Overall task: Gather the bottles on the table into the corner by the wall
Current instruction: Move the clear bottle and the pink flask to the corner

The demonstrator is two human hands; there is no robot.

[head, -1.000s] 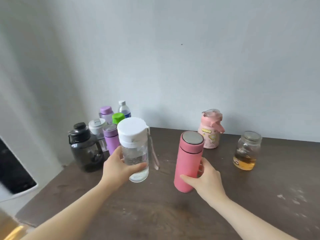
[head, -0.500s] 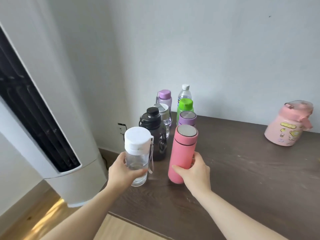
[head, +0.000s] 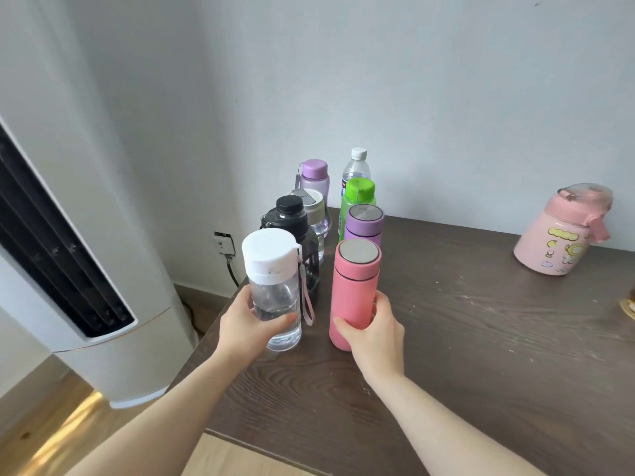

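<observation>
My left hand (head: 245, 326) grips a clear bottle with a white cap (head: 273, 283), upright at the table's left edge. My right hand (head: 374, 333) grips a pink thermos with a steel lid (head: 354, 290), standing just right of it. Behind them, several bottles cluster in the corner by the wall: a black jug (head: 292, 221), a grey-capped clear bottle (head: 314, 209), a purple thermos (head: 363, 223), a green-capped bottle (head: 357, 197), a purple-capped bottle (head: 314, 176) and a clear water bottle (head: 357, 166). A pink cartoon flask (head: 563, 231) stands apart, far right near the wall.
The dark wooden table (head: 481, 338) ends at its left edge close to my left hand. A tall white air conditioner (head: 79, 269) stands on the floor to the left. A wall socket with a cable (head: 223, 243) sits below. A yellowish object (head: 630, 307) shows at the right border.
Both bottles have travelled left toward the corner cluster and now sit low at the table. The view has swung left; the glass jar has left the frame.
</observation>
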